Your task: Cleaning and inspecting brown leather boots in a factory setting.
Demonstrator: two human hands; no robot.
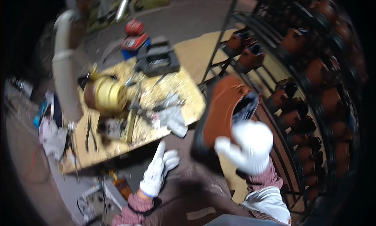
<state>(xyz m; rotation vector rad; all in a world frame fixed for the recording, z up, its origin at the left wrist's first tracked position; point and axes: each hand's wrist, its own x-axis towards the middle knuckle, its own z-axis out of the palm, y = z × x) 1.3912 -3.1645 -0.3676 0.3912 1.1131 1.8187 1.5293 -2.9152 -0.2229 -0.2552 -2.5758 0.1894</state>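
A brown leather shoe [220, 108] with a dark sole is raised in front of me, right of the workbench. My right hand [250, 145], in a white glove, grips it near the heel and opening; some of the fingers are hidden behind or inside the shoe. Its lining looks dark and shiny. My left hand [158, 171], also white-gloved, holds nothing and hovers just off the bench's front edge with its fingers stretched out. A grey cloth or glove [174, 118] on the bench is the nearest thing to it.
Pliers [91, 136], a yellow cylindrical machine part [105, 94] and a dark tray [158, 61] occupy the wooden workbench [192, 90]. A pale duct pipe [64, 69] rises at the left. Metal racks [270, 102] with several brown shoes stand close on my right.
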